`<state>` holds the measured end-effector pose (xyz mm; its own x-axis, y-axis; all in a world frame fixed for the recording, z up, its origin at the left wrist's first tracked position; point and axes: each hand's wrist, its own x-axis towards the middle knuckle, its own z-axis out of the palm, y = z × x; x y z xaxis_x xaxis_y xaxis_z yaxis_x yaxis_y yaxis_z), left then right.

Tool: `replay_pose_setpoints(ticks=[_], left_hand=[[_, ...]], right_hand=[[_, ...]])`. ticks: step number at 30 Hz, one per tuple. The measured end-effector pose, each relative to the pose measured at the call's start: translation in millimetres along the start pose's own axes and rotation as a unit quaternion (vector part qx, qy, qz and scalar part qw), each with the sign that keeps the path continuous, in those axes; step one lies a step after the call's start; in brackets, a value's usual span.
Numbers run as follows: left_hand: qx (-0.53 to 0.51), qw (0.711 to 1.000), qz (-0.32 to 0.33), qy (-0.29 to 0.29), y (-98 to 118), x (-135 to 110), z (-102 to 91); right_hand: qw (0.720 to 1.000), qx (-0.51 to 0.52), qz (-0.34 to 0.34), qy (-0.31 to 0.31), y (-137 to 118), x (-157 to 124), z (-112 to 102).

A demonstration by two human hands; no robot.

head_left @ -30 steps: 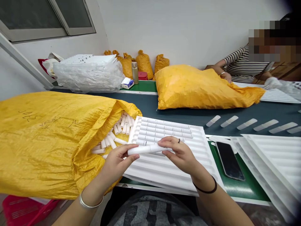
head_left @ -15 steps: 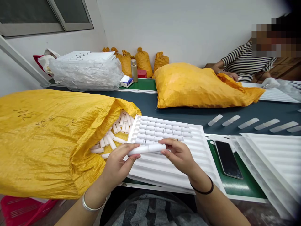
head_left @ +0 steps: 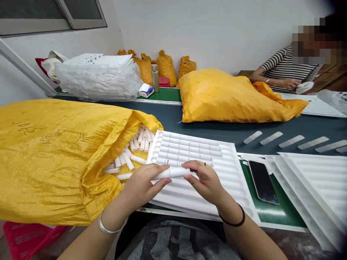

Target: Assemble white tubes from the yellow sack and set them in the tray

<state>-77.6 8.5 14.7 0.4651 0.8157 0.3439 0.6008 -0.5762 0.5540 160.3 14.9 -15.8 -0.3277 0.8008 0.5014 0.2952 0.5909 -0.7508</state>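
Note:
Between my two hands lies a white plastic tube [head_left: 176, 172], held level above the ribbed white tray [head_left: 230, 180]. The fingers and thumb of my left hand [head_left: 145, 179] are closed around its left part. At its right end my right hand [head_left: 204, 177] pinches it. A seam shows near the tube's middle. Several printed white tubes [head_left: 189, 143] lie side by side in the tray's upper grooves. Left of the tray, many loose short white tubes [head_left: 127, 161] spill in the mouth of a yellow woven sack [head_left: 54, 162].
A black phone [head_left: 262, 181] rests right of the tray, beside stacked white trays [head_left: 317, 191]. Several clear-white tubes [head_left: 291, 141] sit on the dark belt [head_left: 168, 115]. Behind it are an orange sack [head_left: 230, 97], a plastic-wrapped bundle [head_left: 100, 81] and a person in a striped shirt [head_left: 287, 66].
My left hand has shifted right along the tube, closer to my right hand. The co-worker's hands have moved away from the orange sack and now hold something whitish. The view has tilted slightly.

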Motion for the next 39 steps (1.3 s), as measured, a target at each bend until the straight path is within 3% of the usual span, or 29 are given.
replay_pose_setpoints(ticks=[4, 13, 18, 24, 34, 36, 39], left_hand=[[-0.009, 0.998, 0.046, 0.039, 3.4, 3.9, 2.8], [0.068, 0.983, 0.143, 0.094, 7.0, 1.3, 4.4], [0.112, 0.975, 0.166, 0.092, 6.2, 0.2, 3.9], [0.18, 0.965, 0.183, 0.059, 1.8, -1.9, 2.4], [0.21, 0.955, 0.203, 0.047, -2.3, -0.1, 4.9], [0.205, 0.959, 0.193, 0.041, -5.4, -0.5, 7.1], [0.186, 0.968, 0.162, 0.041, -11.3, -1.5, 10.8]], right_hand=[[0.999, -0.004, -0.031, 0.016, -3.4, 0.9, 1.0], [1.0, -0.005, 0.012, 0.008, -10.1, 1.4, -3.7], [0.994, 0.051, 0.094, 0.003, -13.7, 2.2, -2.7], [0.958, 0.185, 0.219, -0.007, -19.4, 5.0, -0.4], [0.907, 0.268, 0.325, -0.003, -15.4, 8.4, 4.3], [0.909, 0.266, 0.32, -0.014, -11.1, 7.0, 5.5], [0.933, 0.263, 0.241, -0.044, -3.3, 3.4, 7.4]])
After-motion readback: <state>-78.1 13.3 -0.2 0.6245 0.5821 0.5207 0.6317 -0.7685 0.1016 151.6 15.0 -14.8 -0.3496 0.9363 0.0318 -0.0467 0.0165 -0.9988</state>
